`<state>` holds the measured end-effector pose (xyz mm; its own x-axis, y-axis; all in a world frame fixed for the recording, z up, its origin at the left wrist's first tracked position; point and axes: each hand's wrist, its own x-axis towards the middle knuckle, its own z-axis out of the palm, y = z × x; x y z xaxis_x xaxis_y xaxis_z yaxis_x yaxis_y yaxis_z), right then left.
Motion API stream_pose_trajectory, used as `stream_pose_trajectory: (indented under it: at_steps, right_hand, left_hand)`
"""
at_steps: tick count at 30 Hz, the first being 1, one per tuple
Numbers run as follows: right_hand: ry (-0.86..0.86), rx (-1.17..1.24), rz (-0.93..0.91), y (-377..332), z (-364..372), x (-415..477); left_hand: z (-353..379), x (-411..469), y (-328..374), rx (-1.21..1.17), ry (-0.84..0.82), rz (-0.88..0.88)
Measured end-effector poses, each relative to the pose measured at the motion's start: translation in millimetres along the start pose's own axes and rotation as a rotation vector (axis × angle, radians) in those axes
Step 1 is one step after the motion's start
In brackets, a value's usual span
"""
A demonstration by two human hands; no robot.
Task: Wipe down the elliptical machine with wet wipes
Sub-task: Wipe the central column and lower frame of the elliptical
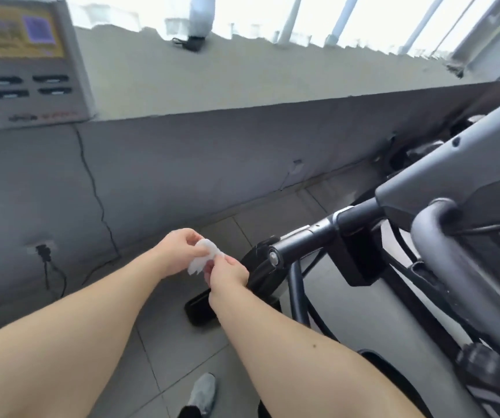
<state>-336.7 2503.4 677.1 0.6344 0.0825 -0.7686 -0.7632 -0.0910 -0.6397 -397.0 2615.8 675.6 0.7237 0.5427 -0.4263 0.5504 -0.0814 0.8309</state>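
Note:
A crumpled white wet wipe (pixel 204 255) hangs between both hands in the middle of the view. My left hand (pixel 179 251) pinches its upper part with curled fingers. My right hand (pixel 227 271) pinches its lower edge, just left of the elliptical machine. The elliptical machine (pixel 423 236) fills the right side, grey and black. Its black crossbar end with a silver bolt (pixel 273 258) lies right beside my right hand. A black pedal (pixel 200 306) sits on the floor below my right wrist.
A low grey wall (pixel 182 164) runs across ahead, with a socket and black cable (pixel 44 251) at the left. A white kiosk with a screen (pixel 22 58) stands on the ledge, upper left. Grey floor tiles lie below; a grey shoe (pixel 203 393) shows at the bottom.

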Motion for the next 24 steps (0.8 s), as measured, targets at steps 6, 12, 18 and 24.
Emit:
stream_pose_trajectory:
  at_steps: [6, 12, 18, 24]
  right_hand:
    - [-0.025, 0.233, -0.022, -63, 17, 11]
    - [0.058, 0.395, -0.108, -96, 35, 34]
    - [0.280, 0.513, -0.292, -123, 49, 36]
    - [0.538, 0.473, -0.483, -127, 15, 14]
  left_hand:
    - [-9, 41, 72, 0.026, -0.064, 0.084]
    - [-17, 92, 117, 0.097, -0.319, 0.186]
    - [-19, 143, 160, 0.162, -0.599, 0.264]
    - [31, 160, 202, 0.274, -0.809, 0.426]
